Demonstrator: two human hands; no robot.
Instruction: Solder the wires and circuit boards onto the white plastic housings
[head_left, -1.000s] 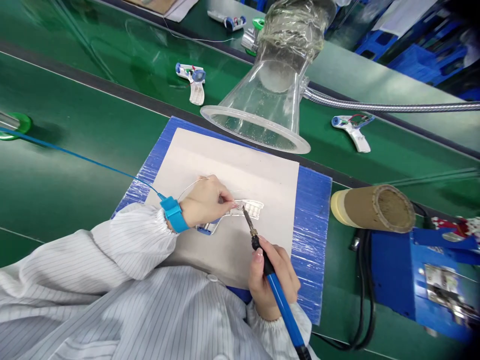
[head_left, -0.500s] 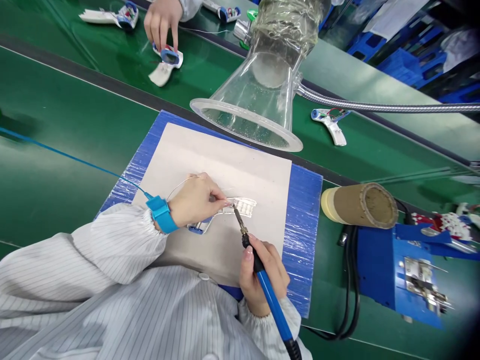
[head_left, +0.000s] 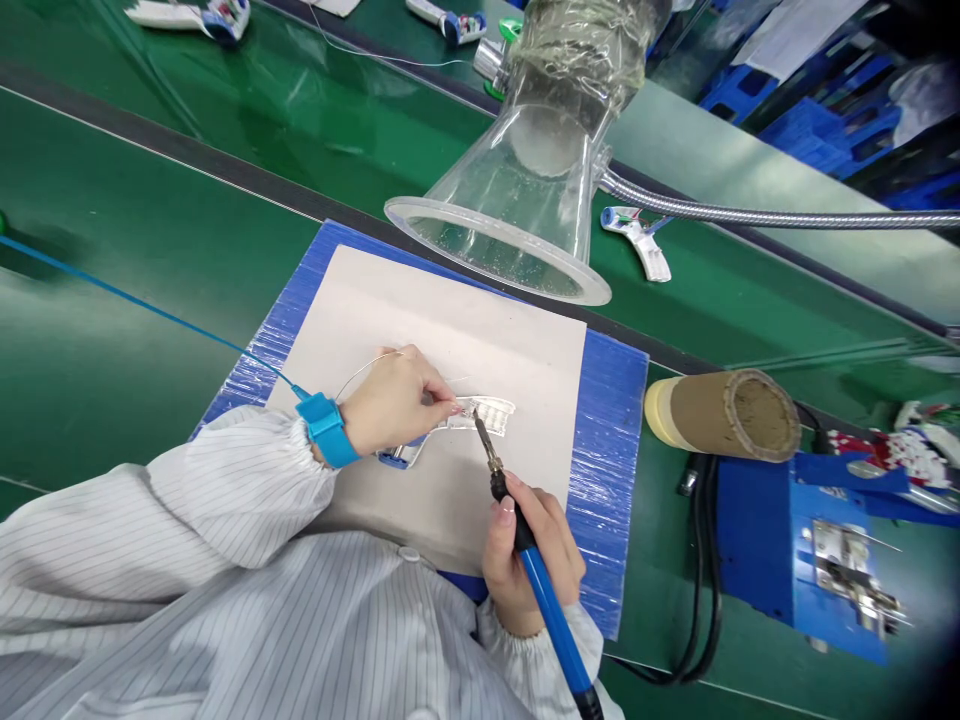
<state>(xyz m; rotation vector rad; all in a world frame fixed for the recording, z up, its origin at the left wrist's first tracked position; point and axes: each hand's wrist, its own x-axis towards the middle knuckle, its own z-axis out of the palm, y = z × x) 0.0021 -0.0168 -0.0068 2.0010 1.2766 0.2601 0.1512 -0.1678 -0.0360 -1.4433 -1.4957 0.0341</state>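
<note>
The soldering iron (head_left: 541,588) has a smooth plastic handle (head_left: 553,622) and metal tip (head_left: 482,430), the handheld-device housing (head_left: 496,414) looks like white plastic, the sheet (head_left: 457,310) like matt card, the desk (head_left: 172,230) glossy and smooth, the funnel (head_left: 510,185) clear plastic, the hose (head_left: 787,217) ribbed metal, the sleeve (head_left: 232,490) crinkled cloth.

Clear funnel hood (head_left: 517,200), brown cardboard tube (head_left: 699,414), blue crates (head_left: 806,135)

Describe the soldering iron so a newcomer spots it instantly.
Start at the pale sheet on the blue board. At its lower right, the right hand grips the iron, which slants up-left to the white part. Unlike that part, it is long and pen-like, blue and black, with a narrow metal tip.
</note>
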